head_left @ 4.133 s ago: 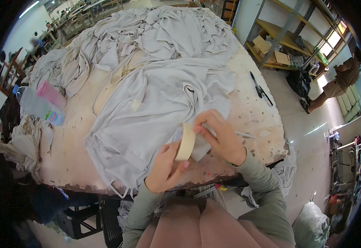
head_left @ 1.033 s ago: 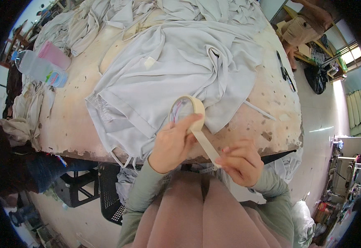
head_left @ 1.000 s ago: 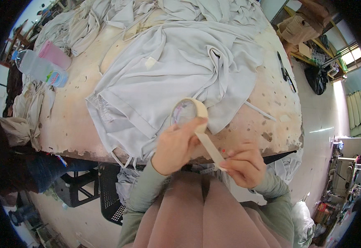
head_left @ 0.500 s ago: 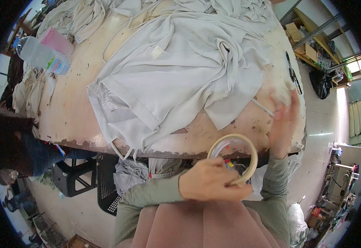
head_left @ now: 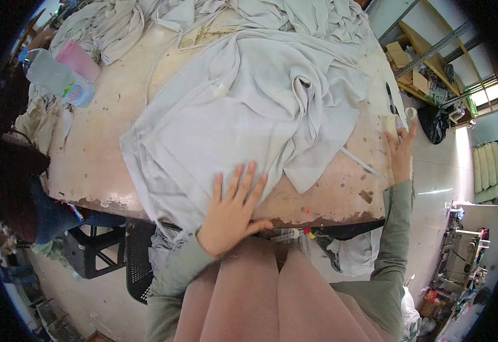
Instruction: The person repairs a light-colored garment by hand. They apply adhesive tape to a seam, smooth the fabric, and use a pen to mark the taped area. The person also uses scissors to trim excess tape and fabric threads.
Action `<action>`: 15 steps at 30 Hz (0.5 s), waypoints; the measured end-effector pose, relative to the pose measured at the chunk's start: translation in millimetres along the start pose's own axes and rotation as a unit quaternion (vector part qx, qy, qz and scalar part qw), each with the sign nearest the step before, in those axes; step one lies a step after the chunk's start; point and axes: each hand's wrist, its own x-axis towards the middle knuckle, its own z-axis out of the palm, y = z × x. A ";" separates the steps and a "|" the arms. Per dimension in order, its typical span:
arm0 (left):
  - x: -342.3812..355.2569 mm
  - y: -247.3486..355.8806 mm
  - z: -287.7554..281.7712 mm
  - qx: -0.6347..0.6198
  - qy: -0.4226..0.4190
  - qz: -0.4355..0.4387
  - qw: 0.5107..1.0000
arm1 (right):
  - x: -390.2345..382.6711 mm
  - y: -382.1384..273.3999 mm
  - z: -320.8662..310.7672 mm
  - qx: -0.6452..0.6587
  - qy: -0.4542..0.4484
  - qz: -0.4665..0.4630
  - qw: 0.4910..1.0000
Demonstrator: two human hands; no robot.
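A pale grey garment [head_left: 203, 122] with a gathered waist edge and loose ties lies spread on the table. My left hand [head_left: 229, 214] rests palm down on its near edge, with the fingers spread. At the table's right edge my right hand [head_left: 400, 151] reaches forward, fingers stretched apart. Its fingertips meet a cream-coloured piece [head_left: 392, 124], whose kind I cannot make out. Beside them stands a small cream roll [head_left: 411, 113]. A slim black tool [head_left: 390, 94], perhaps scissors, lies just beyond. The large ring of cream tape seen earlier is out of sight.
More grey garments [head_left: 311, 17] are heaped along the far side of the table [head_left: 95, 165]. A clear water bottle [head_left: 58, 77] and a pink cup [head_left: 78, 60] are at the left. Another person's leg [head_left: 61, 214] is near the left corner, beside a black stool [head_left: 92, 251].
My left hand has let go of the tape ring and come down flat on the garment. My right hand has shifted slightly and steadied beside the small items at the right edge.
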 end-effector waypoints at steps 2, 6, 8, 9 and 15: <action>-18.9 17.4 -4.1 -0.032 -0.022 0.008 0.999 | 1.7 -7.0 -0.4 -0.067 -0.027 -0.045 0.996; -31.9 24.0 -22.2 -0.099 -0.020 0.022 0.995 | 2.9 -57.1 1.6 -0.164 0.038 -0.184 0.968; -26.3 11.1 -27.7 -0.148 0.032 0.032 0.988 | -2.4 -99.5 9.7 -0.001 -0.024 -0.211 0.977; -21.1 4.3 -27.4 -0.142 0.068 -0.009 0.988 | -7.2 -123.4 16.3 0.087 -0.059 -0.205 0.973; -3.0 -25.5 -5.6 -0.083 0.199 -0.121 0.969 | -34.7 -238.4 95.9 0.583 -0.459 0.076 0.666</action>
